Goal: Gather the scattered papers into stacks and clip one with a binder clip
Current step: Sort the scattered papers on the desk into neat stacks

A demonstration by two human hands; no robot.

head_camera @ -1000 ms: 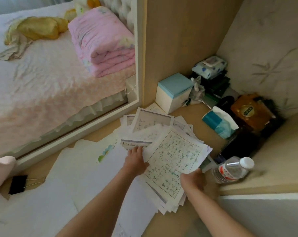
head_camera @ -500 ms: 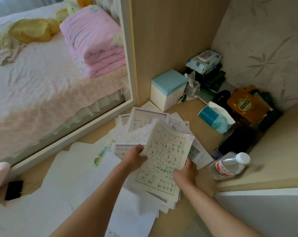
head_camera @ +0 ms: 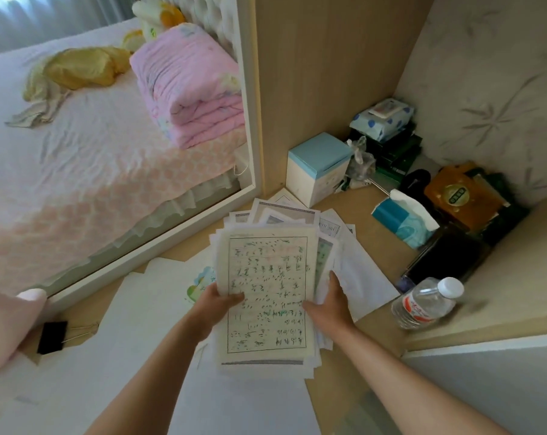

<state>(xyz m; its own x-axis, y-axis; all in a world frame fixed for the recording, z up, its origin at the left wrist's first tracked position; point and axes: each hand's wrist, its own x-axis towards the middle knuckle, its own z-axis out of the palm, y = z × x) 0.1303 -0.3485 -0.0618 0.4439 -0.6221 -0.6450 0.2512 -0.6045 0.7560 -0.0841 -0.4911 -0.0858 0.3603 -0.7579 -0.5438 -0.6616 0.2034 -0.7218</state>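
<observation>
A stack of handwritten grid papers (head_camera: pixel 266 277) is held upright-facing over the wooden desk (head_camera: pixel 382 252). My left hand (head_camera: pixel 217 304) grips its left edge, thumb on the top sheet. My right hand (head_camera: pixel 330 304) grips the right edge. More printed sheets (head_camera: pixel 281 211) fan out behind the stack, and a white sheet (head_camera: pixel 363 281) lies to its right. Large blank white sheets (head_camera: pixel 134 346) cover the desk at the left and front. A black binder clip (head_camera: pixel 52 337) lies at the left edge, partly on those sheets.
A clear water bottle (head_camera: pixel 426 304) lies on its side at the right. A blue-and-white box (head_camera: pixel 317 167), a tissue pack (head_camera: pixel 404 221), a wipes pack (head_camera: pixel 382 119) and dark items crowd the back right corner. A mirror (head_camera: pixel 109 120) stands at the left.
Both hands have drawn the loose sheets together from a slanted spread into a squarer stack and lifted it toward me, each hand now on one side edge.
</observation>
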